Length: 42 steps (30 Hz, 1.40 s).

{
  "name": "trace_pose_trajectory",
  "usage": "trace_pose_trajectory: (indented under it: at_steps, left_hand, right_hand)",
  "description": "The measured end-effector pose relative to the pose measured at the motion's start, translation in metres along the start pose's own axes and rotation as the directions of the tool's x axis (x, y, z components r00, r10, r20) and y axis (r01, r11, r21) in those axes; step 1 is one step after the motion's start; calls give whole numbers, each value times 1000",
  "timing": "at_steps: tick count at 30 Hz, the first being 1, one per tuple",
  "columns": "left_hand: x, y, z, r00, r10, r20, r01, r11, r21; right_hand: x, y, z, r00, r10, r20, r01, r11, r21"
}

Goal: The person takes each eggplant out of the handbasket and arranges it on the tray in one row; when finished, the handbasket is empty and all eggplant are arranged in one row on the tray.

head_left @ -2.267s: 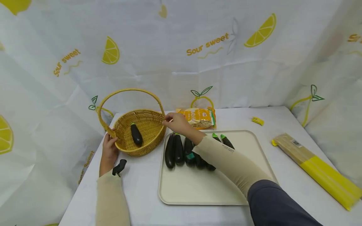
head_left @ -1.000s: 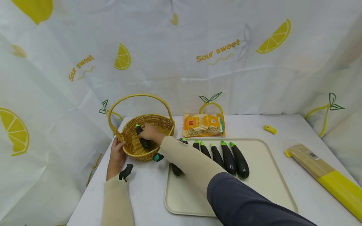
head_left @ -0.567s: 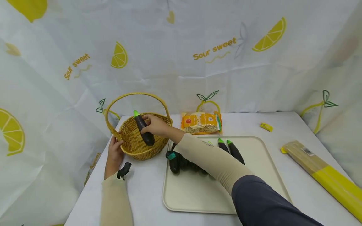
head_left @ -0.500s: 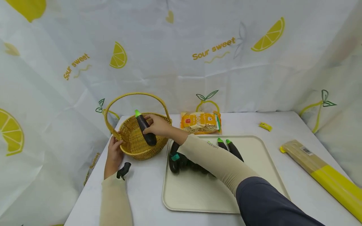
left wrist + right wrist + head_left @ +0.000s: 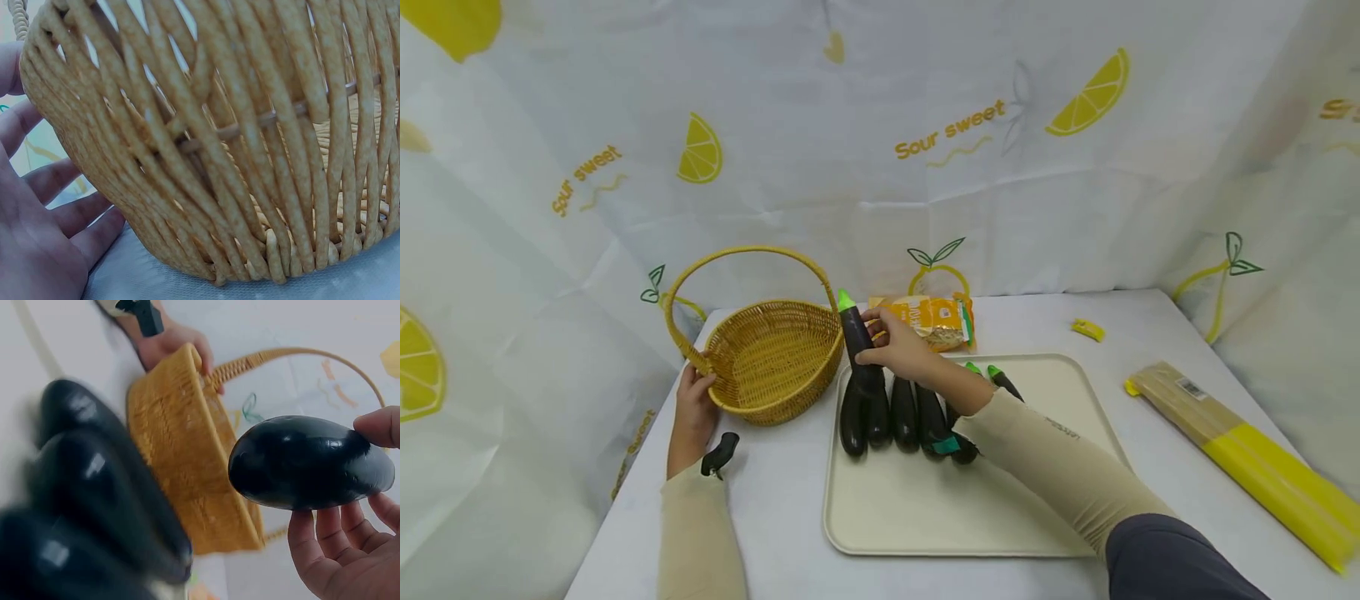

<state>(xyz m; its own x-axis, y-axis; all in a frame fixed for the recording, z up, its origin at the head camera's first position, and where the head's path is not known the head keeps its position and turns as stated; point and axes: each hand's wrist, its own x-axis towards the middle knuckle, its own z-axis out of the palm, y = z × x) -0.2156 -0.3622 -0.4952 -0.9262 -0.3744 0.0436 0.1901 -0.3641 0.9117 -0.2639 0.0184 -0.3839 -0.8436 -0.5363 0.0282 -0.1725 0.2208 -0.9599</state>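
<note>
My right hand (image 5: 904, 343) grips a dark eggplant (image 5: 856, 335) with a bright green stem end, raised above the left edge of the beige tray (image 5: 955, 521). In the right wrist view, thumb and fingers close round this eggplant (image 5: 300, 465). Several more eggplants (image 5: 904, 417) lie side by side on the tray, partly hidden by the right forearm. At the left stands a wicker basket (image 5: 797, 396) with a tall hoop handle; no eggplant shows inside. My left hand (image 5: 691, 410) holds the basket's left side near the handle's foot, its fingers (image 5: 53, 181) against the woven wall.
An orange food packet (image 5: 936, 321) lies behind the tray, against the printed backdrop curtain. On the right are a small yellow packet (image 5: 1087, 330) and a long yellow-and-tan package (image 5: 1240, 458). A white cloth (image 5: 790, 533) covers the table.
My right hand reached into the basket, took hold of the eggplant there, lifted it out and carried it right, over the tray's edge. The left hand has stayed on the basket.
</note>
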Motion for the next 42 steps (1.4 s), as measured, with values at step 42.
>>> trace_pose_trajectory:
  at_steps: [42]
  left_hand:
    - [-4, 6, -4, 1000, -17, -6, 17, 1000, 9]
  right_hand:
    - [-156, 117, -144, 935, 251, -250, -319, 904, -286]
